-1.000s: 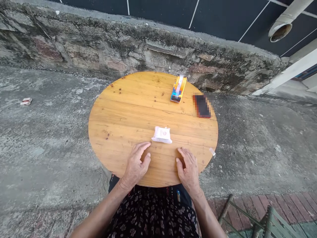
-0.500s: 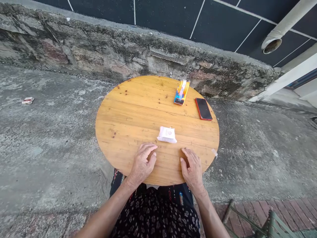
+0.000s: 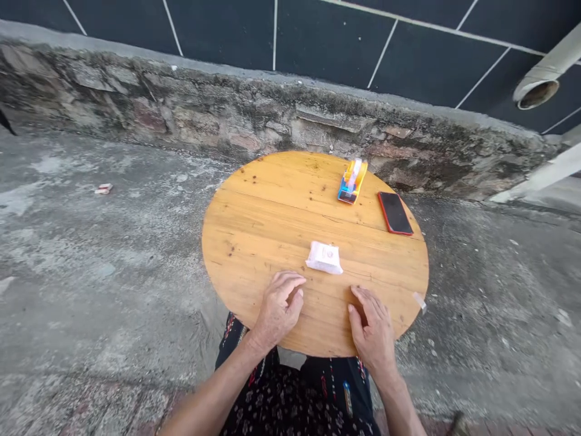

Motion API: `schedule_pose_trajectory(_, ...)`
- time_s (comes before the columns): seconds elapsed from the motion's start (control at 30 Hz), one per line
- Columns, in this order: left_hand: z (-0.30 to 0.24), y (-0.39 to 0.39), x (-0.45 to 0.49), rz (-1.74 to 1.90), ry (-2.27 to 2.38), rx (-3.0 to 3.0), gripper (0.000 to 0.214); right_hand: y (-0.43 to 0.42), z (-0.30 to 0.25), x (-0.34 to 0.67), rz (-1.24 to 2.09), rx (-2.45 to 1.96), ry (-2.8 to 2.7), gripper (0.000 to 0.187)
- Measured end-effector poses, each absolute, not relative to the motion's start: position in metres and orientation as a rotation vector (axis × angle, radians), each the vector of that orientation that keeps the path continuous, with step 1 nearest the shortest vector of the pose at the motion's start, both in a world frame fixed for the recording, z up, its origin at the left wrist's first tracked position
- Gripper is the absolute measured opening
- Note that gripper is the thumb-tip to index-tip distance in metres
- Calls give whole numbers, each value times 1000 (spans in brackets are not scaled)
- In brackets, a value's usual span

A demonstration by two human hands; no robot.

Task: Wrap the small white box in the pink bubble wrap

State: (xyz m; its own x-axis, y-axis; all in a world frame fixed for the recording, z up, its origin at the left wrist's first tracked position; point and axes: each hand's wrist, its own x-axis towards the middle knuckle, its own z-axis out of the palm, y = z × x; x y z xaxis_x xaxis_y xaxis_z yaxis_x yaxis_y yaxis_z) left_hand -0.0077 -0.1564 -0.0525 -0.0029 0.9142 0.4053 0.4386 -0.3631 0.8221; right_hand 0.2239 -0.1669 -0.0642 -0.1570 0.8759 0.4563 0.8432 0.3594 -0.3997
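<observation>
Both my hands rest palm down on the near edge of a round wooden table (image 3: 254, 242). My left hand (image 3: 280, 304) lies with fingers loosely stretched, holding nothing, its fingertips just short of a small white packet (image 3: 324, 258) with a pink print. My right hand (image 3: 373, 327) lies flat and open to the right, also holding nothing. At the table's far side sit an orange and blue tape dispenser (image 3: 352, 180) and a dark phone in a red case (image 3: 394, 213).
A short strip of clear tape (image 3: 419, 301) hangs off the table's right edge. A low rough stone wall (image 3: 181, 115) runs behind the table, with dark tiles above and a pipe end (image 3: 538, 91) at the upper right. Concrete ground surrounds the table; a small scrap (image 3: 104, 189) lies at left.
The view has swung left, so the table and hands appear further right and lower. Hands and objects keep their places on the table.
</observation>
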Motion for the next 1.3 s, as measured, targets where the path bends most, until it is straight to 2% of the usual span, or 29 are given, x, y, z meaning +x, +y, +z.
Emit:
schedule_pose_trajectory(0.23,-54,-157,-7,1356,1373,1786,25,-164,-70,226,22,-1446,-2014,32)
schedule_pose_trajectory(0.47,-48,-154,-8,1308,1396,1558,25,-163,-43,228,354,-1463,-1797,17)
schedule_pose_trajectory(0.6,-37,-135,-3,1351,1451,1430,30,-144,-20,229,402,-1403,-1741,9)
schedule_pose_trajectory(0.87,-14,-94,17,1317,1466,1477,43,-86,11,211,409,-1221,-1942,9)
schedule_pose_trajectory(1.1,-21,-84,25,1239,1418,1344,44,-55,4,193,513,-1147,-2076,21)
schedule_pose_trajectory(1.3,-28,-85,25,1247,1404,1378,44,-46,0,192,436,-1161,-2168,19)
